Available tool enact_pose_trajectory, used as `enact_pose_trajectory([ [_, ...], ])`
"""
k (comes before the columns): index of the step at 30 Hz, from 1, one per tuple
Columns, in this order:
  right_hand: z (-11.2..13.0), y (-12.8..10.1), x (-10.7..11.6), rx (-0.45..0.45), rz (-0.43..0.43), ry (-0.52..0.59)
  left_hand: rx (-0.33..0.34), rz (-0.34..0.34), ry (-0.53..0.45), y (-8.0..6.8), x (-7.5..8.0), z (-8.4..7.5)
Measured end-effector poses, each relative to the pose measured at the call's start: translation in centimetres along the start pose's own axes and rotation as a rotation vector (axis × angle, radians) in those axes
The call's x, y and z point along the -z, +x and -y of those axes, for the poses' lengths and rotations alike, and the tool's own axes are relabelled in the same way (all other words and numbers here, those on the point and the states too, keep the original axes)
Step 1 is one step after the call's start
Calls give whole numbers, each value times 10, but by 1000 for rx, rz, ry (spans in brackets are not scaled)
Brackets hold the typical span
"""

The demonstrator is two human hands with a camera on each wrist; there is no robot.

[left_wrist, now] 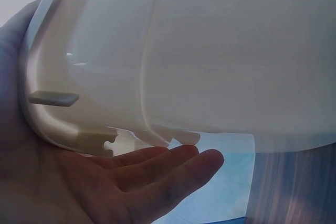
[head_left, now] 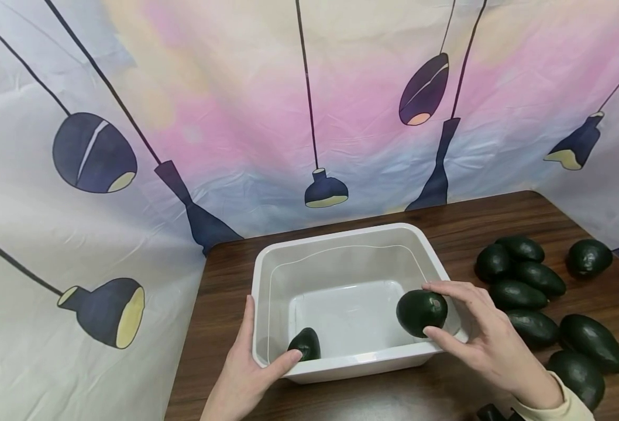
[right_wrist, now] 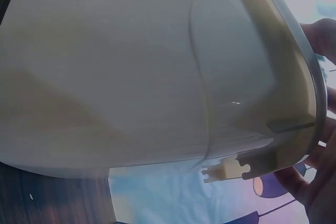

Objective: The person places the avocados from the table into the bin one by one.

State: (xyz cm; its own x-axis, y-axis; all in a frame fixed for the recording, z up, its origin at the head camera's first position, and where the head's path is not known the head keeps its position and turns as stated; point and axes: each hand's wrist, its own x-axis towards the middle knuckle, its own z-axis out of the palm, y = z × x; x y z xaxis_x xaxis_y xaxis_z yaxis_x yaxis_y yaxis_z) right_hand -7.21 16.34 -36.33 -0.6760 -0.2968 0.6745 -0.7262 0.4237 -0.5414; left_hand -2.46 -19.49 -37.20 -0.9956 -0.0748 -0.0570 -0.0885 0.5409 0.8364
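A white plastic bin (head_left: 341, 363) stands on the wooden table. My left hand (head_left: 246, 362) holds its near left corner, with the thumb over the rim and the fingers along the outer wall; in the left wrist view those fingers (left_wrist: 173, 174) lie against the outside. Inside the bin, by the left thumb, is one dark green avocado (head_left: 306, 344). My right hand (head_left: 491, 339) pinches another avocado (head_left: 420, 313) between thumb and fingers above the right side of the bin. The right wrist view shows mostly the bin's outer wall (right_wrist: 131, 77), with that avocado hidden.
Several more avocados (head_left: 530, 327) lie on the table (head_left: 462, 392) to the right of the bin, with a single one (head_left: 588, 258) farther right. A patterned cloth (head_left: 257, 117) hangs behind the table. A small black object (head_left: 491, 412) shows at the bottom edge.
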Motion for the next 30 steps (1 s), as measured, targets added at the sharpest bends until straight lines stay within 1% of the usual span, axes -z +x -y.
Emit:
enact_pose_trajectory([
  [6, -8, -4, -3, 11, 5, -22, 3, 2, -8, 0, 0, 0],
  [10, -8, -4, -3, 4, 7, -40, 5, 1, -14, 0, 0, 0],
  [13, -5, -2, -3, 10, 9, -34, 5, -1, -15, 0, 0, 0],
  [19, -2, 1, -3, 55, 7, 1, 8, -6, -11, 0, 0, 0],
  [26, -3, 6, -2, 167, -76, 104, 15, -9, -15, 0, -1, 0],
  [30, 0, 6, 0, 163, -89, 104, 15, -14, -14, -1, -1, 0],
])
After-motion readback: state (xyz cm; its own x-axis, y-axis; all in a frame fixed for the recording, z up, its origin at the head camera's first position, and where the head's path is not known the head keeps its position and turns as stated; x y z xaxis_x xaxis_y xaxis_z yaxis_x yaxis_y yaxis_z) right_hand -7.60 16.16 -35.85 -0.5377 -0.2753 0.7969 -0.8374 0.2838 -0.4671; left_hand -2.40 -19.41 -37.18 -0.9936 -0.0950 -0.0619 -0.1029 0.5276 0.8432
